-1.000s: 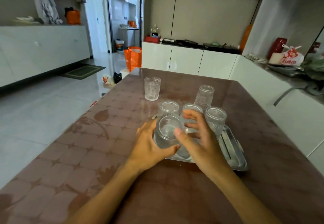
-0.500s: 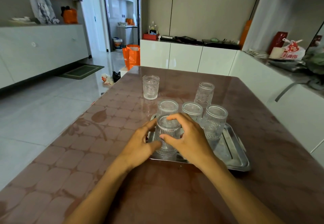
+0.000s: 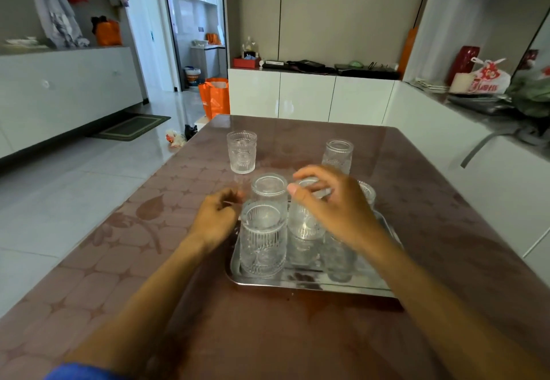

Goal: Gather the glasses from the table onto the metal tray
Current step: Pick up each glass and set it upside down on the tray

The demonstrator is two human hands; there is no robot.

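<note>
Two upright glasses [image 3: 241, 152] [image 3: 337, 153] are left on the table beyond both loosely open, empty hands [image 3: 215, 219] [image 3: 336, 207], one nearer each.

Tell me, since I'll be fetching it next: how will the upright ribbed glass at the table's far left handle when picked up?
The upright ribbed glass looks rigid and breakable, being clear pressed glass. Its embossed ribs should probably give fingers some grip. It stands tall and narrow on the glossy table, so a sideways push may slide or tip it; lifting seems safer.
</note>
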